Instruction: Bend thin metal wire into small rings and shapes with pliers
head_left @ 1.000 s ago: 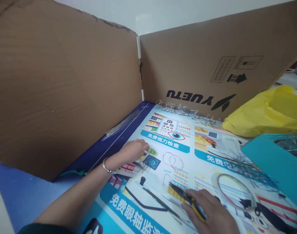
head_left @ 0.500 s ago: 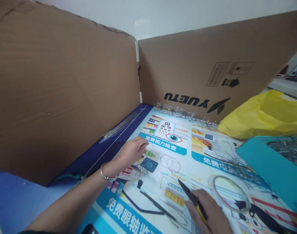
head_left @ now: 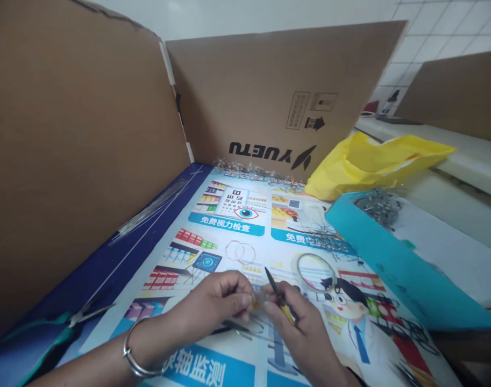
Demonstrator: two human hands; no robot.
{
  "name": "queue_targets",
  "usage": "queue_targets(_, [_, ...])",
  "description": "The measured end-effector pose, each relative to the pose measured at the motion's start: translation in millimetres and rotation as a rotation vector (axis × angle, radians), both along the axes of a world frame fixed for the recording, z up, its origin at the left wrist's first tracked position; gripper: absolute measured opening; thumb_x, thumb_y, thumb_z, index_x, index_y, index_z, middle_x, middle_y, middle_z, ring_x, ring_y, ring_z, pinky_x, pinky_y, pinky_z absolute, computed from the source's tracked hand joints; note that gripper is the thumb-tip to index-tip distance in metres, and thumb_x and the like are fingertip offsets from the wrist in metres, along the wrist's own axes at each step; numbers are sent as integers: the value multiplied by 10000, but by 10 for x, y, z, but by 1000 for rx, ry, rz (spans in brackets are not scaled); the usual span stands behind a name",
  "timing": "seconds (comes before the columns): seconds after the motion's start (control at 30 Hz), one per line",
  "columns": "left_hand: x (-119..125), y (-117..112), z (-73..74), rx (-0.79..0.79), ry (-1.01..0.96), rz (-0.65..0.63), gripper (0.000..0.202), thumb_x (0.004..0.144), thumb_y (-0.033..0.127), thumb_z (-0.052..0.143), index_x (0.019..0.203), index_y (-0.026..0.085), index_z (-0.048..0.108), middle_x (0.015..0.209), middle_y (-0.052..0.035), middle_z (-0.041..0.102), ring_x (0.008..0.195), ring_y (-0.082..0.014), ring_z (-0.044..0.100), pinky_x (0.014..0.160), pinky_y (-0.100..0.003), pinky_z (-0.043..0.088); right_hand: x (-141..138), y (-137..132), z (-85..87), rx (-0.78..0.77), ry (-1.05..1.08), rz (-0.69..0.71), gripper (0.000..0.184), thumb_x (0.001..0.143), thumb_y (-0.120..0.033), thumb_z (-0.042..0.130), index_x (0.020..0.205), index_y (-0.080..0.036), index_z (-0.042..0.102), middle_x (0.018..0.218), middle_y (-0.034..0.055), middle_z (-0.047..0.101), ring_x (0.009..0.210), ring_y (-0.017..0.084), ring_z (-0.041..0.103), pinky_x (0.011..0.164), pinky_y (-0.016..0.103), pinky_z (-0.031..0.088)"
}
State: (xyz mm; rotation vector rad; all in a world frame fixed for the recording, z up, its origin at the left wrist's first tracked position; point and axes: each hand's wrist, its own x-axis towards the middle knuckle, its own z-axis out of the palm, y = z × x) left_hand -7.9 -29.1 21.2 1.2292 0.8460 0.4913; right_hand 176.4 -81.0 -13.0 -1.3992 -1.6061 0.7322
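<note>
My left hand (head_left: 216, 301), with a silver bangle at the wrist, is closed in a pinch over the printed poster (head_left: 229, 220) that covers the table. Whatever is in the pinch is too small to make out; it may be a bit of wire. My right hand (head_left: 304, 333) is wrapped round yellow-handled pliers (head_left: 278, 296), whose dark tips point up and away, right next to the left fingertips. Two thin wire rings (head_left: 240, 251) lie on the poster just beyond both hands.
Tall cardboard walls (head_left: 79, 134) stand at the left and back. A yellow plastic bag (head_left: 374, 161) lies at the back right, beside a teal tray (head_left: 374, 242) holding wire pieces. Loose wire scraps (head_left: 253, 169) line the back wall. Green-handled pliers (head_left: 55, 328) rest at the left.
My left hand has drawn back from the middle of the poster to meet my right hand. The pliers have lifted off the poster. The view has swung to the right.
</note>
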Motion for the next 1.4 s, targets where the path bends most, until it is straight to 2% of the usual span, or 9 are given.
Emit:
queue_targets(0.1, [63, -36, -122, -93, -83, 17, 240, 763, 369, 649, 761, 150, 550, 645, 2, 605, 597, -99, 543, 632, -242, 416, -11, -5, 29, -52, 58, 15, 222, 847, -383, 503, 821, -191, 611, 724, 19, 653, 675, 162, 611, 626, 243, 488])
queue_targets(0.3, [112, -54, -215, -110, -115, 85, 270, 768, 387, 659, 753, 146, 537, 659, 3, 609, 588, -90, 548, 617, -234, 421, -32, 16, -23, -198, 197, -26, 271, 824, -443, 520, 786, -184, 587, 606, -18, 548, 560, 131, 504, 535, 232, 434])
queue_targets(0.43, [175, -92, -286, -89, -132, 111, 293, 781, 407, 644, 735, 145, 520, 648, -1, 601, 592, -92, 540, 622, -239, 413, -65, 11, -52, -220, 247, -20, 268, 830, -445, 517, 767, -188, 564, 591, -30, 519, 568, 126, 485, 545, 231, 422])
queue_targets(0.6, [209, -105, -338, -143, -136, 124, 321, 778, 429, 639, 725, 156, 478, 624, 2, 585, 595, -105, 533, 613, -247, 399, -104, -10, -56, -251, 330, 75, 264, 844, -440, 509, 761, -192, 542, 624, -26, 548, 595, 124, 500, 568, 229, 407])
queue_targets(0.83, [91, -22, -289, 109, -8, 51, 271, 826, 422, 586, 824, 152, 581, 778, -20, 628, 707, -125, 550, 655, -249, 404, -60, 18, -68, -344, 339, 78, 274, 823, -446, 527, 733, -188, 521, 595, -40, 495, 587, 118, 454, 574, 233, 378])
queue_targets(1.03, [94, -46, -278, 237, 51, 116, 231, 836, 363, 575, 736, 155, 581, 675, -9, 631, 643, -119, 541, 622, -246, 402, -104, 8, -107, -371, 253, 146, 289, 845, -442, 501, 716, -184, 524, 603, -27, 513, 589, 125, 474, 562, 238, 385])
queue_targets(1.13, [53, 0, -258, 215, 3, 181, 219, 829, 355, 580, 736, 158, 560, 750, -26, 646, 692, -126, 562, 644, -251, 410, -39, 34, -136, -238, 53, 140, 232, 860, -402, 500, 829, -183, 571, 693, 0, 570, 640, 146, 524, 580, 251, 412])
queue_targets(1.3, [-41, 118, -251, -50, -155, 261, 261, 854, 405, 535, 754, 174, 464, 740, -42, 671, 647, -157, 645, 583, -257, 423, 161, 135, -233, 367, -487, 0, 199, 871, -317, 539, 996, -165, 567, 868, 75, 609, 822, 217, 550, 721, 337, 421])
queue_targets(1.4, [-63, 154, -252, -87, -161, 289, 261, 848, 390, 548, 742, 172, 452, 691, -33, 669, 597, -152, 652, 572, -253, 431, 213, 166, -230, 565, -750, -2, 208, 866, -272, 556, 1028, -143, 574, 840, 89, 606, 809, 241, 527, 727, 378, 386])
